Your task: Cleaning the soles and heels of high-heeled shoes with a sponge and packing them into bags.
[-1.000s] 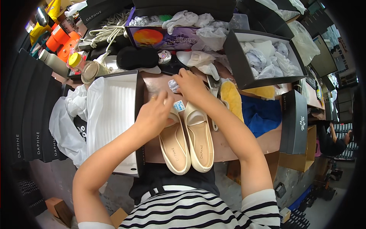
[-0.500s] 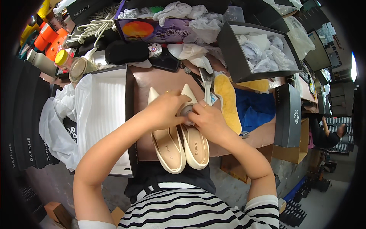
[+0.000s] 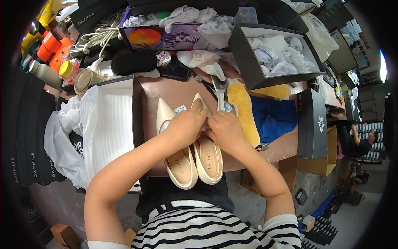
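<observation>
Two cream pointed-toe shoes lie side by side at the table's near edge, toes pointing away and heels toward me. My left hand [image 3: 190,123] reaches across the left shoe [image 3: 164,111] and closes its fingers over the front of the right shoe [image 3: 209,162]. At the same shoe's opening, my right hand [image 3: 224,129] is closed, fingertips pressed together close to the left ones. A bit of whitish stuffing shows between the hands, partly hidden by the fingers. Beyond the left shoe's inner side lies a small blue-and-white packet [image 3: 180,109].
An open shoe box [image 3: 134,124] lined with white paper stands left. At the back right, a dark box [image 3: 273,81] holds crumpled tissue. A brush-like tool [image 3: 219,91], yellow fleece insoles [image 3: 242,112] and blue cloth [image 3: 273,118] lie right. Jars [image 3: 85,79] stand far left.
My left hand has shifted down and slightly right, uncovering the left shoe's toe; its fingers now lie over the right shoe's front. The whole view has shifted slightly.
</observation>
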A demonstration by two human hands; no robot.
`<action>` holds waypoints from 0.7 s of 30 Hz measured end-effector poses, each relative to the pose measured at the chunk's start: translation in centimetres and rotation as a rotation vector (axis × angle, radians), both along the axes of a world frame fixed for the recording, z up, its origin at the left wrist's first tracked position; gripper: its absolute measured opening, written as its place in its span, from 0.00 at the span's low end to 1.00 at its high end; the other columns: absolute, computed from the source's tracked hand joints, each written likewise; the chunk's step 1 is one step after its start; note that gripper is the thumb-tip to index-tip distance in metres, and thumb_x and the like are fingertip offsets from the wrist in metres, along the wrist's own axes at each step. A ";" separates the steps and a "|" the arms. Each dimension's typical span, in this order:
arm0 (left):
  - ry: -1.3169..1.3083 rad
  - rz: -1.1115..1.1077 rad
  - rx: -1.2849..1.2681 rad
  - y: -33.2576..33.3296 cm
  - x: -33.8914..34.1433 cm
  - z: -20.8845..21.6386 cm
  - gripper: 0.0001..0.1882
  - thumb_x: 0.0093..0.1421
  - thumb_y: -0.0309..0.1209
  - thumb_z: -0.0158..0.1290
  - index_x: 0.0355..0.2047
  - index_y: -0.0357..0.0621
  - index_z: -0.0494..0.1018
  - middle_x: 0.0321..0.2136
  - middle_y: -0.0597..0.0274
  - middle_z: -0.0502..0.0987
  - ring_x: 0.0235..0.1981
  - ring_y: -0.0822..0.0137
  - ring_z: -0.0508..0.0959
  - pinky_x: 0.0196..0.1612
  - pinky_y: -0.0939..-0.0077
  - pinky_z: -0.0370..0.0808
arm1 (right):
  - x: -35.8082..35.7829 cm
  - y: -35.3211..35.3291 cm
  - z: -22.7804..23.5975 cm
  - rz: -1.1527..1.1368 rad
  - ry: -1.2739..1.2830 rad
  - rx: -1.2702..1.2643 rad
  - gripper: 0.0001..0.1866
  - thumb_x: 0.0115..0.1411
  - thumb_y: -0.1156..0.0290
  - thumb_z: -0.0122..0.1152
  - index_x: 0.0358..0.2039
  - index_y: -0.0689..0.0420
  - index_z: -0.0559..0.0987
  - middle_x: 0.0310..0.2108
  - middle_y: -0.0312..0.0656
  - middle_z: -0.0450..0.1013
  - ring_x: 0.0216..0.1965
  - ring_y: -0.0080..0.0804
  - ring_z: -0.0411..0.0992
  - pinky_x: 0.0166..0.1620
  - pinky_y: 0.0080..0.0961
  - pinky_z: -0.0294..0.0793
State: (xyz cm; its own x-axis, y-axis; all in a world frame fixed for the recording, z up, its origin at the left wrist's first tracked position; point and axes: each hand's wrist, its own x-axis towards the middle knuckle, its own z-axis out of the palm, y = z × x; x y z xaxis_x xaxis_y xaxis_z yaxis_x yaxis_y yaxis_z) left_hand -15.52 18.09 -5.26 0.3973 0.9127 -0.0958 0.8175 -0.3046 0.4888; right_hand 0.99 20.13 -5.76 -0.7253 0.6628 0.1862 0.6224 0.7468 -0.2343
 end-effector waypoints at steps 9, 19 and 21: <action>0.080 0.019 -0.003 0.4 0.7 -0.1 0.28 0.38 0.27 0.60 0.42 0.36 0.65 0.50 0.38 0.63 0.28 0.47 0.77 0.31 0.61 0.76 | -1.0 0.2 -0.1 -0.033 -0.179 0.128 0.06 0.39 0.73 0.60 0.21 0.59 0.76 0.23 0.39 0.70 0.36 0.35 0.68 0.34 0.29 0.67; 0.082 -0.016 0.124 1.2 0.6 -1.2 0.29 0.41 0.38 0.61 0.47 0.50 0.70 0.53 0.32 0.59 0.26 0.51 0.79 0.33 0.62 0.76 | 2.2 7.1 -1.7 -0.297 0.307 -0.170 0.14 0.50 0.74 0.55 0.38 0.64 0.72 0.37 0.49 0.71 0.36 0.44 0.72 0.40 0.35 0.70; 0.055 -0.031 0.128 1.6 0.8 -1.1 0.27 0.43 0.37 0.60 0.46 0.51 0.73 0.53 0.33 0.60 0.26 0.51 0.79 0.33 0.64 0.76 | 2.3 8.5 -4.0 -0.387 0.191 0.167 0.16 0.50 0.75 0.54 0.41 0.64 0.71 0.41 0.49 0.70 0.39 0.45 0.71 0.43 0.36 0.70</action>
State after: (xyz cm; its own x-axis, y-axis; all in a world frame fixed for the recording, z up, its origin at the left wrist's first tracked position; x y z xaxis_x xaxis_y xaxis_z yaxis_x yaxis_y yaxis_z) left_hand -14.74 19.74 -6.35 0.4228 0.9062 -0.0017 0.8311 -0.3870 0.3994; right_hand 3.32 28.64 -9.72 -0.3728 0.8275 0.4198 0.8203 0.5054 -0.2678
